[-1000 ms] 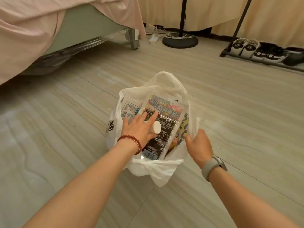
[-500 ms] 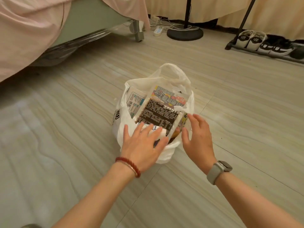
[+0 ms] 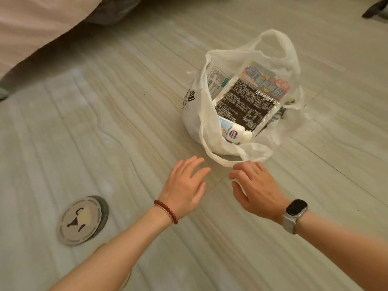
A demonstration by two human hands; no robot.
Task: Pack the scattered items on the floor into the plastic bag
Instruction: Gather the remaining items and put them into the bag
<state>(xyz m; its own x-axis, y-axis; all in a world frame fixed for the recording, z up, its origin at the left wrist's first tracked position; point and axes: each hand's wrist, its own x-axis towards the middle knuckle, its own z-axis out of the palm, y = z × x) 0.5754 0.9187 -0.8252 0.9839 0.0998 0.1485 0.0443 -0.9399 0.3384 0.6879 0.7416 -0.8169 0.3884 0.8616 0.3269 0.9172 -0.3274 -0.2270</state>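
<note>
A white plastic bag (image 3: 192, 120) stands open on the floor. Inside it lie a black printed snack packet (image 3: 246, 103), a colourful packet (image 3: 266, 77) behind it, a white box with green print (image 3: 217, 79) and a small white bottle (image 3: 234, 133) on its side. My left hand (image 3: 185, 183) hovers over the floor in front of the bag, fingers spread and empty. My right hand (image 3: 255, 186) is beside it with relaxed fingers, its fingertips at the bag's near handle loop (image 3: 222, 162); it holds nothing.
A round grey disc with a printed emblem (image 3: 80, 220) lies on the floor at the lower left. A bed with a pink cover (image 3: 31, 24) fills the upper left corner. A dark object (image 3: 375, 9) shows at the top right edge.
Both hands have drawn back from the bag toward me and hold nothing; the bottle now lies in the bag. The view has tilted down and left, bringing the disc into sight.
</note>
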